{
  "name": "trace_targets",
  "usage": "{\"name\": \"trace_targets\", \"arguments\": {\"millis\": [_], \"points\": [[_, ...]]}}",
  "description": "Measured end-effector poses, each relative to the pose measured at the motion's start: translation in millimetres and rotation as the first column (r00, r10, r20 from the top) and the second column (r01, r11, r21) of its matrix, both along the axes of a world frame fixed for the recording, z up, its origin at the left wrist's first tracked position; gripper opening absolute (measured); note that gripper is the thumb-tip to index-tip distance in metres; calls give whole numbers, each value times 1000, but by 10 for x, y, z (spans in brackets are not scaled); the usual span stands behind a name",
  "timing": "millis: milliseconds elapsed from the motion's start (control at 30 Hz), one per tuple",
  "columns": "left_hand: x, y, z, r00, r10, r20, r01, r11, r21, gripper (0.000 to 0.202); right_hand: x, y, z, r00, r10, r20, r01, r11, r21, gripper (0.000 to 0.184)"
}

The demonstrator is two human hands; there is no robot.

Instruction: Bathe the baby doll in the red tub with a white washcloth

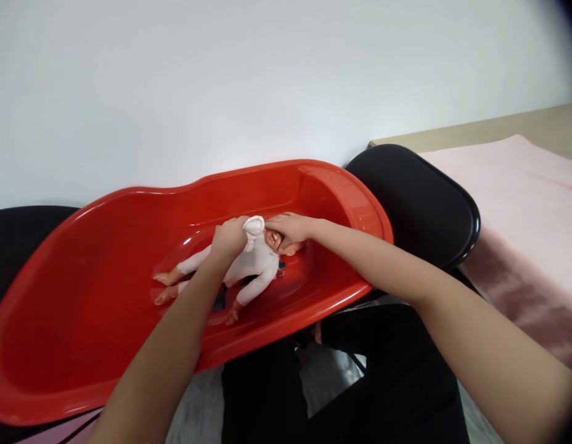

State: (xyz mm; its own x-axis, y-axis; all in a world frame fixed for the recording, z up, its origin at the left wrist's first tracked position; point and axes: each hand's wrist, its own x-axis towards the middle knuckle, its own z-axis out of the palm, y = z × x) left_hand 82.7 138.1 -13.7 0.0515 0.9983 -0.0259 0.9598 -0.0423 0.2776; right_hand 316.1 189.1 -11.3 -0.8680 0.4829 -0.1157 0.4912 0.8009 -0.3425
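A baby doll (251, 264) in a white bodysuit lies on its back in a red baby bathtub (105, 296), its head to the right and its bare feet to the left. My left hand (230, 238) is closed round a small bunched white cloth (254, 227) above the doll's chest, close to its chin. Over the doll's head lies my right hand (290, 228), fingers curved round it and covering the upper face. The doll's mouth and one ear show below that hand. One doll arm rests toward the tub's near side.
Black chairs support the tub; one chair seat (410, 200) shows at the right, another dark seat (18, 240) at the left. A pink sheet (521, 228) covers a table at the right. The white wall (198, 86) stands right behind the tub. My legs are below its near rim.
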Motion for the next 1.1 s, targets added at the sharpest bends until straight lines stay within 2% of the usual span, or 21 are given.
{"name": "trace_targets", "arguments": {"millis": [100, 200, 333, 433, 533, 700, 833, 967, 1100], "points": [[19, 9, -53, 982, -83, -168, 69, 994, -89, 42, 6, 8, -57, 989, 13, 147, -21, 999, 50, 88], [77, 3, -108, 966, -185, -182, 157, 975, -154, 44, 4, -10, -49, 973, 21, 229, -39, 996, 77, 85], [128, -26, -138, 954, -207, -215, 172, 970, -169, 42, -11, -34, -7, 962, -29, 270, 13, 998, 63, 84], [101, -31, -184, 935, -266, -234, 225, 956, -186, 45, -16, -8, -38, 965, -44, 258, 28, 997, 66, 86], [61, -16, -282, 930, -319, -184, 289, 941, -174, 61, -15, 30, -86, 967, -46, 251, 32, 998, 59, 87], [99, 21, -429, 944, -321, 80, 328, 940, -90, 69, -33, 11, -65, 967, -85, 238, 79, 996, 32, 93], [137, 71, -470, 928, -357, 106, 361, 932, -26, 51, -51, 5, -68, 962, -133, 240, 128, 991, 34, 89], [127, 123, -474, 933, -358, -32, 357, 933, -44, 35, -46, 52, -133, 968, -120, 222, 116, 993, 34, 85], [154, 122, -436, 899, -416, -138, 407, 909, -87, 25, -31, 58, -122, 967, -116, 225, 111, 993, 35, 81]]}}
